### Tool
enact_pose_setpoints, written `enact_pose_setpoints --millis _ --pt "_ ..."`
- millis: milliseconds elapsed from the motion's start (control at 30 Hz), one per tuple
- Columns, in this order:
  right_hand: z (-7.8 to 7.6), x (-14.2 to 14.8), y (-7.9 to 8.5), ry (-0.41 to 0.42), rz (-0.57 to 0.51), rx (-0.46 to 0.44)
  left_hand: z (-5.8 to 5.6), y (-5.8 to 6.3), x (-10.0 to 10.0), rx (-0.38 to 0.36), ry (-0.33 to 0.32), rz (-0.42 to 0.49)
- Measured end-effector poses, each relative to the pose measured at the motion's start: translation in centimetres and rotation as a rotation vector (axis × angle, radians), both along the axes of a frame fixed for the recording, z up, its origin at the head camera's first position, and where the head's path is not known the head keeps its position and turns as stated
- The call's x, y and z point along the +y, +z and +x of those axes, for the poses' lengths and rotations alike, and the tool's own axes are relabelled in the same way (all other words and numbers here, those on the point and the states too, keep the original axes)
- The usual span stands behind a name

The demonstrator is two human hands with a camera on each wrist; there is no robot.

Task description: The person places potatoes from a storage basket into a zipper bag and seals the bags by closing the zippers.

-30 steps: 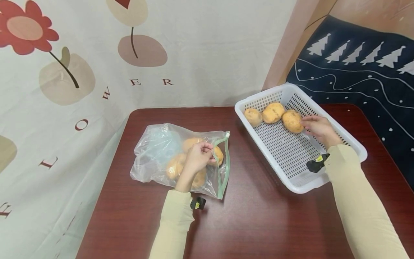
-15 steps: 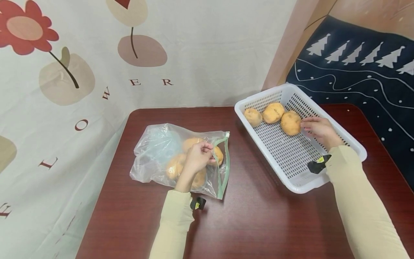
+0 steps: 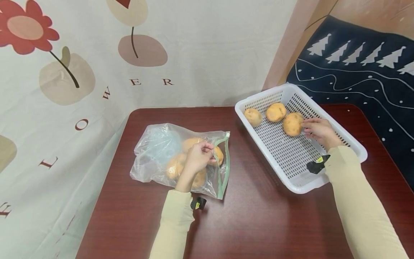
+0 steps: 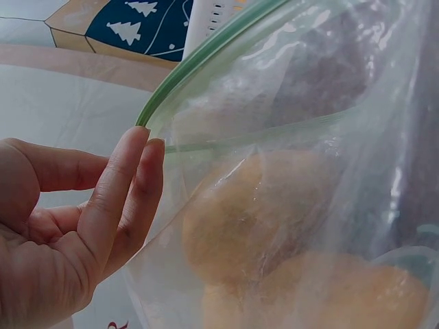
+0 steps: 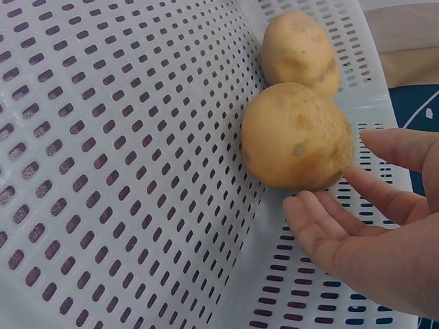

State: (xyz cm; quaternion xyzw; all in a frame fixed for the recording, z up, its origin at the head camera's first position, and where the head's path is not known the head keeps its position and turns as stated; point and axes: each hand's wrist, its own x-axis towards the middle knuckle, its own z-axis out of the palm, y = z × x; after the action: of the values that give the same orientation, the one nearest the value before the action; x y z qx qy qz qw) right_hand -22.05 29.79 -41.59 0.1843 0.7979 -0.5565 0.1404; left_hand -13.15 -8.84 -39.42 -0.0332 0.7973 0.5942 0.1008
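Observation:
My left hand pinches the green zip edge of a clear plastic zip bag lying on the table. Several potatoes show through the bag, partly covered by my hand. My right hand is inside the white slotted basket, its fingertips at the side of a potato. Fingers and thumb are spread around that potato's near side without closing on it. A second potato sits behind it, and a third potato lies by the basket's left corner.
The dark red table carries both bag and basket. A white cloth with flower prints hangs behind the table. At the right is a navy cloth with white trees.
The potato at my right fingertips shifted left, then back right, turning a little. The middle potato has moved slightly right, away from the left one. My left hand and the bag stayed still.

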Motion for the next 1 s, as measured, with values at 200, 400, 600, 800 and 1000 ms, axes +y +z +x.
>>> enact_pose_setpoints --millis 200,400,600,800,1000 --pt "-0.2 0.3 -0.2 -0.002 -0.01 -0.016 -0.1 -0.1 0.1 -0.004 0.0 -0.005" --pt "-0.3 0.6 -0.6 0.042 -0.012 -0.054 -0.1 -0.2 0.1 -0.006 -0.001 -0.001" --pt "-0.5 0.6 -0.8 0.068 -0.032 -0.071 0.0 -0.1 0.1 -0.014 0.001 0.004" --pt "-0.7 0.4 -1.1 0.105 -0.061 -0.078 0.0 -0.1 0.2 -0.023 -0.003 -0.001" --pt "-0.8 0.0 -1.5 0.071 -0.016 -0.079 -0.1 -0.3 0.2 -0.021 -0.002 -0.004"
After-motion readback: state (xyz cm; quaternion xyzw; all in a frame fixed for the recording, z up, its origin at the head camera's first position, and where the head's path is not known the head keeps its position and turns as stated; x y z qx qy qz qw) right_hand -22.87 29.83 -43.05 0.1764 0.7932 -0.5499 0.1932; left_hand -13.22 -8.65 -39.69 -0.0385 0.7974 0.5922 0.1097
